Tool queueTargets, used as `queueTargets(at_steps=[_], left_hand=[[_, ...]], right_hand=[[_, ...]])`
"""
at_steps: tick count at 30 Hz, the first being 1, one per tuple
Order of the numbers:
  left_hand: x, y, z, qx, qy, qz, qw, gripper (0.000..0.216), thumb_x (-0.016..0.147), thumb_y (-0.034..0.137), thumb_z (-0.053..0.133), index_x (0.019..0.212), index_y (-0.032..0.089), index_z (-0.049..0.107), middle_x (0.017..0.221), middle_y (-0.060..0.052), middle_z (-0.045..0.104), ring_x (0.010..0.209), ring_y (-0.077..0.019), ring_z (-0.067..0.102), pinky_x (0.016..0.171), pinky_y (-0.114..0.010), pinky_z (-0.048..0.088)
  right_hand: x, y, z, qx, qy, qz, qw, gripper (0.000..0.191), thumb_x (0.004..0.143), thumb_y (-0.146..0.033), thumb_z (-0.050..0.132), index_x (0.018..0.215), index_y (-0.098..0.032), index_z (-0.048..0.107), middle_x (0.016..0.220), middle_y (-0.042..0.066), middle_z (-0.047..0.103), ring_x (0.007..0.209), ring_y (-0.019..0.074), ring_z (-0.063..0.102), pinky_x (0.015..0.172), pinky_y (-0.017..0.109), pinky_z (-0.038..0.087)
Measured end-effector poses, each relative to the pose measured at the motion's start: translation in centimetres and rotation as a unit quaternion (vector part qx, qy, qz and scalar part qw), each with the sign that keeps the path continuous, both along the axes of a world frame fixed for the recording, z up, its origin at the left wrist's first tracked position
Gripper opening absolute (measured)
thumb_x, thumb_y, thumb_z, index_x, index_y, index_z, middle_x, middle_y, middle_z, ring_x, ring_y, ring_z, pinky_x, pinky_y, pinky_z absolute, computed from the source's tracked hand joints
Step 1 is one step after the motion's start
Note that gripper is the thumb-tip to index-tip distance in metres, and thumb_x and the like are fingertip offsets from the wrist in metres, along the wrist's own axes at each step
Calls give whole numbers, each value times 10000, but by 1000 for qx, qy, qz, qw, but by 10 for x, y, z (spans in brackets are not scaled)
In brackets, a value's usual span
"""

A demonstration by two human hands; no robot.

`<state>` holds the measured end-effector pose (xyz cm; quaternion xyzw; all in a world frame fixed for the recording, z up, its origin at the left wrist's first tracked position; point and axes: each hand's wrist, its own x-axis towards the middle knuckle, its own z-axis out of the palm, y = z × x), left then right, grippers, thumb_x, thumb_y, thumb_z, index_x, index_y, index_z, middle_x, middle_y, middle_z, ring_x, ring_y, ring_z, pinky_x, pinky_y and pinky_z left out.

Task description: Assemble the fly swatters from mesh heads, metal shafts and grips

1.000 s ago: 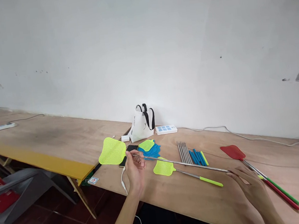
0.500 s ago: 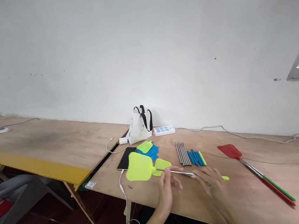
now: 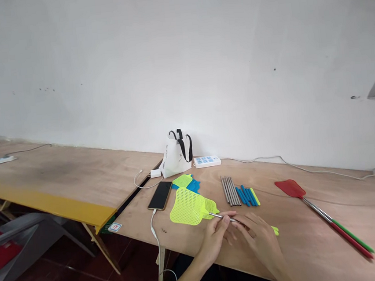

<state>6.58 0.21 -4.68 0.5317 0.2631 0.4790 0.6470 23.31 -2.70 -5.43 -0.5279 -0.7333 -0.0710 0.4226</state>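
Observation:
My left hand [image 3: 215, 237] and my right hand [image 3: 258, 239] are close together over the table's front edge, both closed on the collapsed metal shaft of a yellow-green fly swatter [image 3: 187, 207]. Its mesh head sticks out to the left of my hands, and its yellow-green handle tip shows to the right of my right hand. A second yellow-green swatter head [image 3: 210, 207] lies partly under it on the plywood table [image 3: 299, 240].
A phone [image 3: 160, 195] on a white cable, a pile of blue and yellow-green swatter heads [image 3: 187, 183], metal rods [image 3: 230, 191], blue and yellow grips [image 3: 247, 196], a red swatter [image 3: 313, 208], a white bag [image 3: 176, 155] and a power strip [image 3: 206, 161] lie farther back.
The swatter's long shaft has been pushed in short. My right hand slid left toward my left hand, and the swatter head came down from the left to just above the table.

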Motion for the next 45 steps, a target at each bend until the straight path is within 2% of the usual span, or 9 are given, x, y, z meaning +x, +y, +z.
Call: queueTargets(at_steps=[9,14,17,22,28,31,35,40,45], left_hand=[[-1,2,7,19,-49,51,997,546,906,652,577,919,134,749,988,-133,717,572,-135,621,496,-250,492],[-41,27,33,12,-133,203,970,470,879,614,653,794,153,636,856,-66,694,535,-97,568,503,-220,471],[-84,46,52,27,-195,285,938,445,828,584,735,785,170,579,778,-18,662,534,-90,549,521,-211,473],[-125,59,68,42,-217,286,932,494,773,602,782,746,174,538,692,16,599,508,-94,524,476,-211,440],[-109,52,64,49,-221,276,934,523,814,648,716,716,188,488,675,14,603,495,-100,525,476,-216,434],[-100,50,59,54,-255,357,897,550,841,678,660,686,205,426,594,36,558,488,-106,513,465,-208,426],[-94,54,57,63,-245,442,860,541,855,682,628,677,190,490,644,1,625,558,-122,584,503,-210,458],[-46,34,30,30,-171,362,916,559,888,705,551,748,168,620,848,-78,721,808,-206,697,727,-317,569],[20,-24,-20,-8,-22,162,987,595,949,692,452,1057,176,728,1188,-120,718,1168,-283,637,1077,-423,469]], right_hand=[[-1,4,-4,-6,-15,4,1000,335,1034,-452,453,1020,-298,751,961,24,756,826,205,693,733,326,535],[60,13,-17,-6,4,-69,998,316,1013,-483,499,1013,-273,735,1057,44,726,952,200,680,849,338,562],[105,9,-17,-8,21,-107,994,313,991,-424,581,1208,-205,635,1235,77,637,1045,190,640,916,392,556],[146,-2,-16,-18,42,-150,988,305,993,-408,578,1238,-231,620,1296,80,603,1101,201,618,936,397,550],[158,-5,-26,-29,56,-158,985,294,997,-405,573,1233,-237,623,1297,76,602,1104,199,616,938,390,547],[162,-5,-30,-34,57,-144,987,287,996,-432,567,1193,-238,644,1248,75,629,1064,189,630,911,376,560],[166,-2,-33,-43,56,-111,991,427,984,-575,488,961,-231,740,978,86,705,929,222,676,816,365,597],[116,8,-26,-11,10,-70,997,535,959,-668,444,839,-275,787,908,93,726,853,240,691,753,373,579],[26,6,-7,16,-81,78,994,413,1050,-428,410,912,-283,771,851,52,710,781,181,657,718,322,516]])
